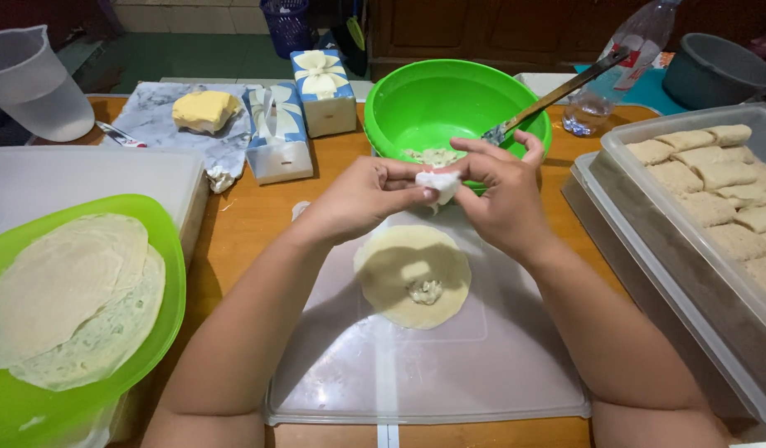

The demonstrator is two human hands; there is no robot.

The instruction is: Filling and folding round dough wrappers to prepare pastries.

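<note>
My left hand (362, 197) and my right hand (503, 192) meet above the table, both pinching a small white crumpled piece (439, 184), perhaps a tissue. Below them a round pale wrapper (399, 270) lies flat on a clear plastic lid (424, 373), with a small dollop of creamy filling (426, 291) on its near half. Just behind my hands stands a green bowl (437, 99) with a little of the same filling at its bottom and a metal spoon (557, 93) leaning on its rim.
A green bowl (163, 241) of stacked wrappers sits at the left on a clear box. A clear tub (648, 224) of several breaded rolls stands at the right. Behind are two tissue boxes (279, 133), butter (204, 109) on paper, a jug (34, 83), a plastic bottle (619, 58).
</note>
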